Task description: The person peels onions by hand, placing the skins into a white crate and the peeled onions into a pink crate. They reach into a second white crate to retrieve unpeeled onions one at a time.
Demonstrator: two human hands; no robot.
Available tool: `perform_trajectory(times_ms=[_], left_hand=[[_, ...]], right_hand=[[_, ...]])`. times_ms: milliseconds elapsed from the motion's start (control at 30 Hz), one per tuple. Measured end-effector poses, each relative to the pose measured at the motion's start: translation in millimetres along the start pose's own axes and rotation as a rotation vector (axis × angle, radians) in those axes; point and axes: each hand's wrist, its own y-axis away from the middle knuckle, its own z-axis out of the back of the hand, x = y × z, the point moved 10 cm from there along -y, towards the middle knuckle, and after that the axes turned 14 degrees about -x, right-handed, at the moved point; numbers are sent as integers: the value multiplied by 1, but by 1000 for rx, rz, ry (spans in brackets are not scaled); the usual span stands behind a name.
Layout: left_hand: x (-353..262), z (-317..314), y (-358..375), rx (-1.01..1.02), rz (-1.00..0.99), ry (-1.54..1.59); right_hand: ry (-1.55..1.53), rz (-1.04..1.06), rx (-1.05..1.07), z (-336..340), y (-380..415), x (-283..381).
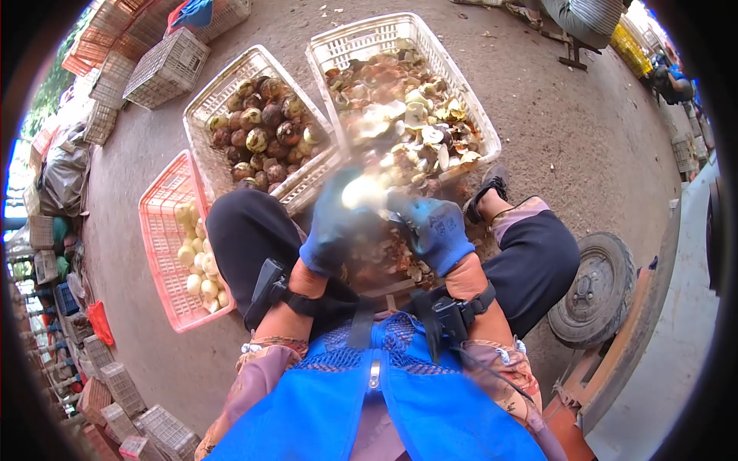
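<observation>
My left hand [336, 223], in a blue work glove, is closed around a pale, peeled round fruit or root [364, 192], which is blurred and bright with glare. Close beside it, my right hand [438, 231] in a matching glove has its fingers curled; a dark thin edge shows at them, and I cannot tell what tool it belongs to. Both hands are over the near end of a white crate [486, 142] heaped with cut peels [415, 115]. To the left, another white crate [201, 127] holds unpeeled brown-and-green round pieces [272, 115].
A pink crate [163, 246] at the left contains smooth cream-coloured peeled pieces [201, 269]. A small wheel with a tyre [593, 288] lies on the right by a metal panel [653, 369]. Stacked crates [167, 69] line the left side. Another person [588, 19] sits at the far right.
</observation>
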Motion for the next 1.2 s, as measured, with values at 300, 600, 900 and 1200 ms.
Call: perform_trajectory(times_ms=[300,600,900,1200], left_hand=[[17,-6,11,-23,171,136],[7,-1,1,-73,-106,160],[-4,-10,10,-11,-68,263],[-32,-17,20,-31,-310,20]], right_hand=[[442,80,-30,-15,1,-5],[-129,-142,-174,19,-2,-11],[354,-186,202,-20,5,-16],[-1082,-916,-71,-25,28,-55]])
